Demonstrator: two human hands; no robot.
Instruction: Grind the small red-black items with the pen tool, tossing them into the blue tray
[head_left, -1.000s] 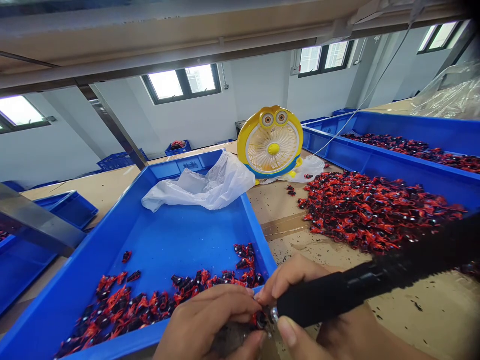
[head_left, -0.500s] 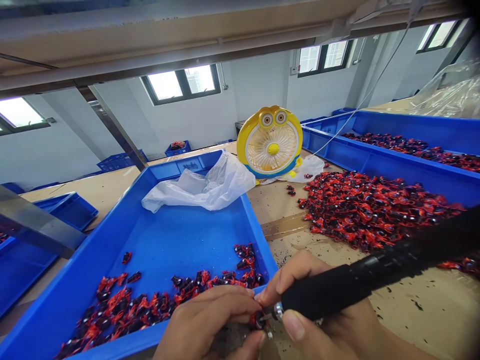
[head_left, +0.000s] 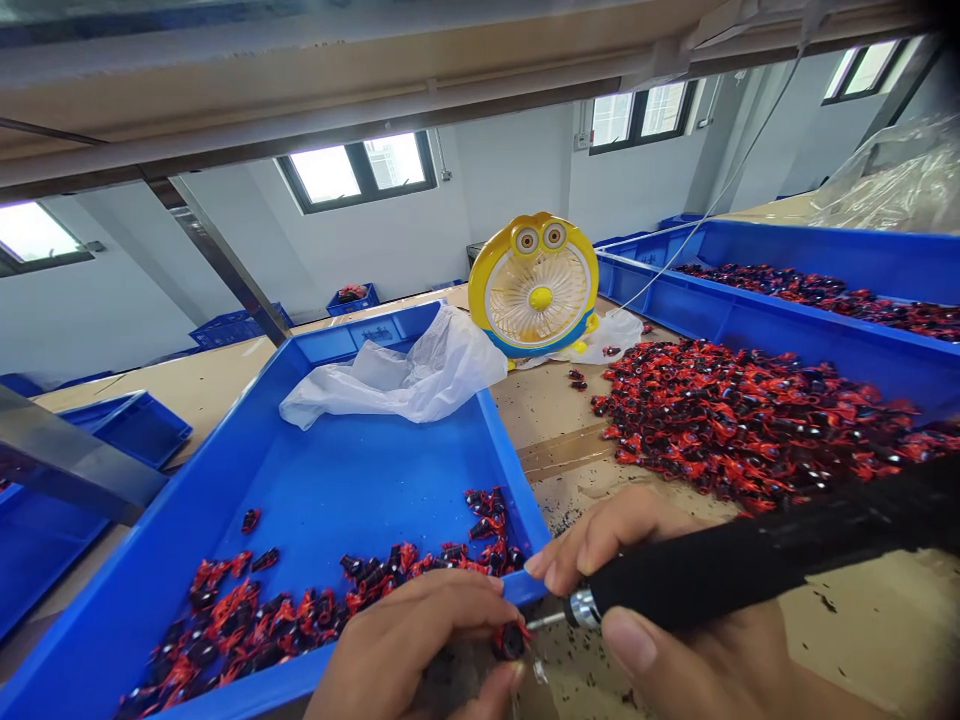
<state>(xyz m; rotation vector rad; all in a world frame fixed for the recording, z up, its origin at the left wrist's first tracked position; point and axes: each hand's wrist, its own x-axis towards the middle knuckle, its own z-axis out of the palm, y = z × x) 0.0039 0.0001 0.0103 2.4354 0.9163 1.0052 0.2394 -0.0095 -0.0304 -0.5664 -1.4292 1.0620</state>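
A tan table (head_left: 559, 400) bore a blue tray (head_left: 360, 480), left, and a red-and-black pile (head_left: 735, 420), right. By the tray's near-right corner the left hand (head_left: 420, 640) pinched a small part (head_left: 511, 643) — the right hand (head_left: 697, 660) gripped a black driver (head_left: 690, 575), tip beside it.

A tray (head_left: 360, 475) lies lower left, a tool (head_left: 701, 578) lower right before a parts heap (head_left: 727, 415), a fan (head_left: 536, 290) upper centre.

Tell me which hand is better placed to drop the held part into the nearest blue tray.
Probably the left hand: it pinches the red-and-black part close to the blue tray, while the right hand is occupied gripping the black driver.
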